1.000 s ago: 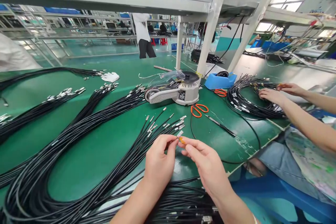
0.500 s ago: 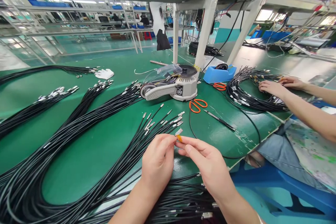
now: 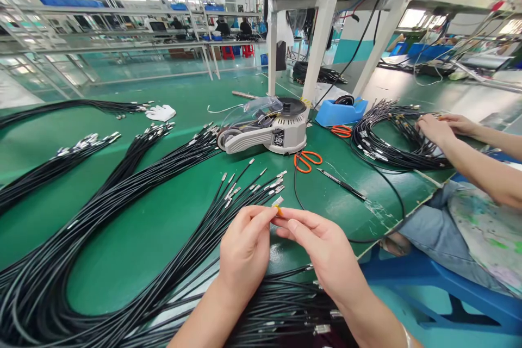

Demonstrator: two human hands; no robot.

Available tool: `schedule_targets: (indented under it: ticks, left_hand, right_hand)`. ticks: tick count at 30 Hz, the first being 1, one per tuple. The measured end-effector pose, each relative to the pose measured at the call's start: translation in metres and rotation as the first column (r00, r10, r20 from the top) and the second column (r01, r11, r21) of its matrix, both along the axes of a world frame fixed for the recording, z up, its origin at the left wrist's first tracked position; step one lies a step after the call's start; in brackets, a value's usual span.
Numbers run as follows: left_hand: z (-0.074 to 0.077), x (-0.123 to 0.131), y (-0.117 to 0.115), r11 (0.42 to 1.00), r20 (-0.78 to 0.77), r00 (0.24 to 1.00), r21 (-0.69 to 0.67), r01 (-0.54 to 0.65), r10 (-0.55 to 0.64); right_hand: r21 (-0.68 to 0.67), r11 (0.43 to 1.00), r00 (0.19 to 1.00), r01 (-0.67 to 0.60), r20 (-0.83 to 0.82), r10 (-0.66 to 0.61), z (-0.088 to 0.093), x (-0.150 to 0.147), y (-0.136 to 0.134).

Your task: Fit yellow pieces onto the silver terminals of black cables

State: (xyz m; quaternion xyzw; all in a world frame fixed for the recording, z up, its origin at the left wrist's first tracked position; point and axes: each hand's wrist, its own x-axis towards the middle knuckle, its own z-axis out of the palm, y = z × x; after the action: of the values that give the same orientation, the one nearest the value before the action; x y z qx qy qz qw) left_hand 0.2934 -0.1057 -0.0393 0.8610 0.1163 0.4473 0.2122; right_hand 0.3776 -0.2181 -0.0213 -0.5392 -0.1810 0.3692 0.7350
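My left hand is closed in a pinch on the end of a black cable, just below its silver metal connector. A small strip of amber tape sits right under the connector. Fingertips of my right hand meet the left ones there, pinched at the tape; the cable between the fingers is mostly hidden. Beyond my hands lies a fan of black cables with silver connectors. More cables pass beneath my forearms, their connector ends to the right.
A grey tape dispenser stands ahead, orange-handled scissors and a black pen-like tool nearby. Behind are a blue tape holder and a metal post. At right, a co-worker's hands handle coiled cables. A white glove lies left.
My hands stay almost in place, with small finger shifts around the tape. The co-worker's nearer hand has moved slightly right and up. A person in the background has moved right, behind the post.
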Motion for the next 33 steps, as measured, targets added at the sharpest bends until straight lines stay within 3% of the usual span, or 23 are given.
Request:
schedule_targets:
  ticks: [17, 26, 33]
  left_hand:
    - [0.000, 0.001, -0.003, 0.999, -0.033, 0.999, -0.022, -0.023, 0.022]
    - [0.002, 0.005, -0.005, 0.989, -0.165, 0.982, -0.097, -0.111, 0.094]
    - [0.001, 0.004, -0.004, 0.961, -0.231, 0.972, -0.256, -0.102, 0.041]
  right_hand:
    - [-0.016, 1.000, 1.000, 0.010, -0.024, -0.011, 0.000, 0.003, 0.004]
    - [-0.056, 0.989, 0.990, 0.138, 0.010, -0.138, -0.013, 0.001, 0.019]
    - [-0.089, 0.980, 0.983, 0.179, 0.047, -0.175, -0.016, 0.001, 0.022]
